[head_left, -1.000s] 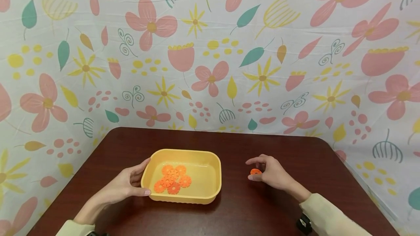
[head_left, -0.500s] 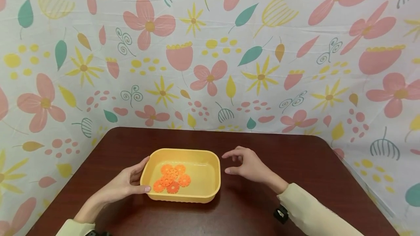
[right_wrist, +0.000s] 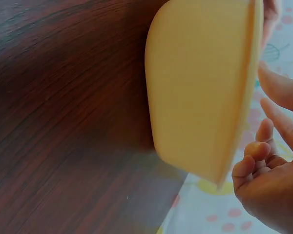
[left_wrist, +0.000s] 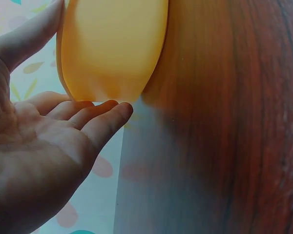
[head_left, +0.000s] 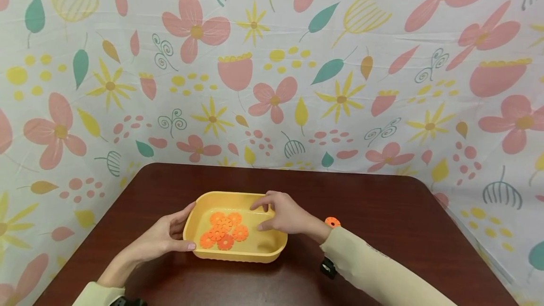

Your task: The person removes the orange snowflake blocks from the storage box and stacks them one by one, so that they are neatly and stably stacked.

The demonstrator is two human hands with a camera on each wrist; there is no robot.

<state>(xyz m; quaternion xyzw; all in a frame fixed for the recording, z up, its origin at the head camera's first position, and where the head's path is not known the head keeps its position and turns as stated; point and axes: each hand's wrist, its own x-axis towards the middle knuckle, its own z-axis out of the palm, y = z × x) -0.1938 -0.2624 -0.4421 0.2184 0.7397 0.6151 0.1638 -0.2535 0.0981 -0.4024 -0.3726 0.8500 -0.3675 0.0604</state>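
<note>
clearly, hands (head_left: 159, 238) at yellow tray (head_left: 238, 256)

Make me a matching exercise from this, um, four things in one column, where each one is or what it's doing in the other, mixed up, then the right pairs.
1. left hand
2. right hand
3. lone orange piece
4. clustered orange pieces

A. over the tray, with nothing visible in its grasp
B. lying on the tray's floor
C. gripping one end of the tray
D. on the table, partly hidden by the sleeve

Pairs: 1-C, 2-A, 3-D, 4-B
</note>
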